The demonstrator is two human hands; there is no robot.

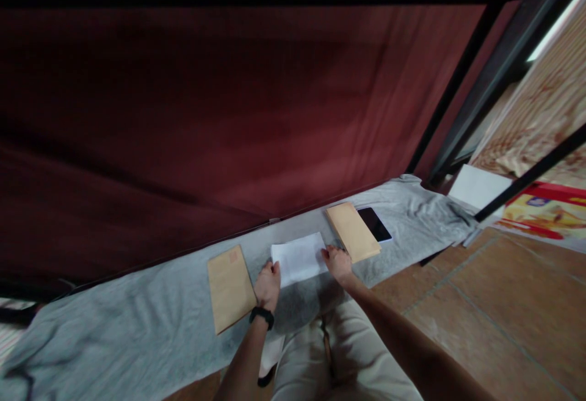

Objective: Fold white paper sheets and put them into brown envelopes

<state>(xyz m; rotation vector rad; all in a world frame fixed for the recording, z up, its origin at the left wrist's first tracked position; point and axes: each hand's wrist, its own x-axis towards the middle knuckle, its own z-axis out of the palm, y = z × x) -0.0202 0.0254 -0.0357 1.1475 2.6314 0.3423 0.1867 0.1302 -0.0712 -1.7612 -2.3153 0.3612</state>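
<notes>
White paper sheets (300, 259) lie in front of me on a grey cloth. My left hand (268, 285) grips their left edge, fingers closed, a dark band on the wrist. At the right edge, my right hand (337, 262) pinches the paper between thumb and fingers. Left of my left hand rests a brown envelope (230, 288) with a small reddish mark near its top. To the right of my right hand lie more brown envelopes (353, 230), apparently stacked. Partly under them is a dark-screened tablet or phone (375, 224).
The grey cloth (151, 315) covers a long, low surface along a dark red curtain or panel (229, 114). Dark metal bars (453, 90) frame the right side. A red and yellow printed box (549, 212) stands by the tiled floor (494, 303).
</notes>
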